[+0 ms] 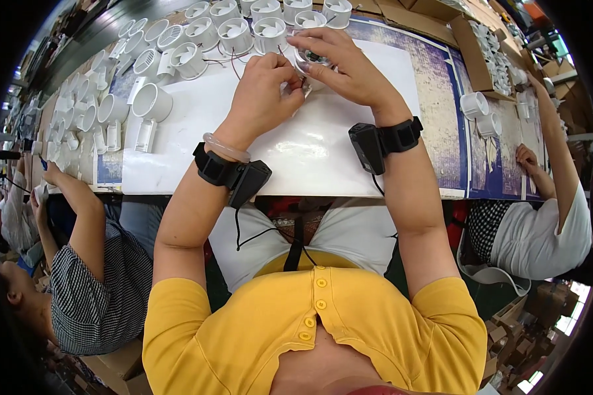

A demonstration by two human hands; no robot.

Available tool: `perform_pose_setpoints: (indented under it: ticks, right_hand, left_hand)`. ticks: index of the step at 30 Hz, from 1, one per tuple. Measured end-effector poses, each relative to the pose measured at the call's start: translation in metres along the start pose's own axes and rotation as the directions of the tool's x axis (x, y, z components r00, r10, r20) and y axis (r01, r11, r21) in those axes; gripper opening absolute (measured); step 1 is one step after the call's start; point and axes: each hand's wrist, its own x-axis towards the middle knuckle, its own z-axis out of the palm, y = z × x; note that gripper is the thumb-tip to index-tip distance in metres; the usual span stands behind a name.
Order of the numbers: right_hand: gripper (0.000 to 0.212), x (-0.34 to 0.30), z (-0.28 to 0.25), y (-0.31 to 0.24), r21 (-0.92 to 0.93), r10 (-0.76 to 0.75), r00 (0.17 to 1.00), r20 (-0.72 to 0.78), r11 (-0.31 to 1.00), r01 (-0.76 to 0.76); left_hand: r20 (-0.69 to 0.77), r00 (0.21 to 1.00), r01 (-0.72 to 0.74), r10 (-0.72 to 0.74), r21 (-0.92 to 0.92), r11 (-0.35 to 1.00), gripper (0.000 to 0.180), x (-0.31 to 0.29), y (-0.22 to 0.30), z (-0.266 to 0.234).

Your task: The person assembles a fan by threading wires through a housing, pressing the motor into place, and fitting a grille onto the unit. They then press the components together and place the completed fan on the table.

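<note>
- Around us, seen from the head camera, a busy workroom surrounds a long table (441, 174) with a worn blue-and-pale top; a glossy white sheet (323, 158) covers the middle of it.
- Our right hand (339, 66) is partly open and curved over a round white fan (315, 85), its thumb on the near side and its fingers reaching across the top, so the grip wraps the fan loosely.
- Our left hand (270, 92) is bunched up, thumb and forefinger drawn close together at the fan's left side. We cannot tell what, if anything, is pinched between those fingertips.
- That fan sits between our two hands, toward the far part of the sheet, just beside the nearest fans of the row.
- Beyond our hands we see more white fans (234, 36) standing in rows, with thin red wires (234, 64) trailing near our left hand.
- To our left, white round housings (153, 102) and small white brackets (146, 135) lie about in a crowd.
- To our right, a cardboard box (469, 52) holds many small white parts (491, 56), and two white cups (474, 105) lie near it.
- Co-workers sit on both sides of us.
</note>
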Motion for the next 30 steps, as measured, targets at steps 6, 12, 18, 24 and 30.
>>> perform_pose_setpoints:
  ticks: [6,12,18,24,30]
  right_hand:
    - [0.053,-0.008,0.002,0.008,-0.024,0.012,0.993,0.118,1.000,-0.009]
    - [0.058,-0.008,-0.003,0.007,0.140,0.065,0.981,0.185,0.986,-0.092]
    - [0.056,0.000,-0.014,-0.016,0.647,-0.008,0.984,0.180,0.754,-0.112]
    - [0.047,0.000,-0.009,-0.019,0.645,0.090,0.984,0.154,0.745,-0.169]
    - [0.038,0.008,0.012,-0.028,0.645,0.173,0.984,0.036,0.748,-0.155]
  left_hand:
    - [0.042,0.999,-0.011,0.013,-0.043,0.999,0.008,-0.001,0.002,-0.004]
    - [0.085,0.988,0.152,-0.131,-0.321,0.935,0.018,0.004,-0.007,-0.010]
    - [0.240,0.930,0.298,-0.279,-0.936,0.186,0.052,0.012,0.009,0.001]
    - [0.414,0.890,0.434,-0.190,-0.897,0.081,0.073,0.009,0.012,0.001]
    - [0.368,0.906,0.411,-0.208,-0.883,0.228,0.077,0.005,0.002,0.006]
